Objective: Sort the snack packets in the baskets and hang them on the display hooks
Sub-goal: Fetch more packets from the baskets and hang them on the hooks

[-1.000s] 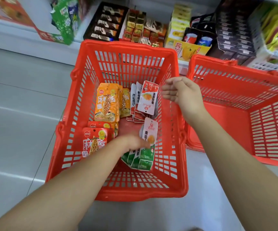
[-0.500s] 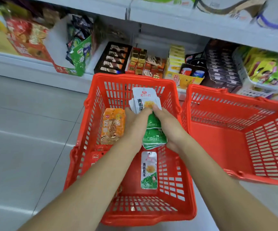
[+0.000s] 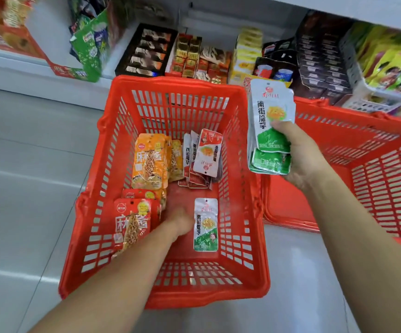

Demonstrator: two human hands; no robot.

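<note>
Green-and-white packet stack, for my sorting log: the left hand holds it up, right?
Not quite: in the head view the right hand holds the green-and-white packet stack up; the left hand is down inside the red basket.

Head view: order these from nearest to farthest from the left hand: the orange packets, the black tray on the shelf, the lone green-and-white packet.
1. Lone green-and-white packet, just right of the left hand.
2. Orange packets, back left of the red basket.
3. Black tray, on the shelf beyond.
</note>
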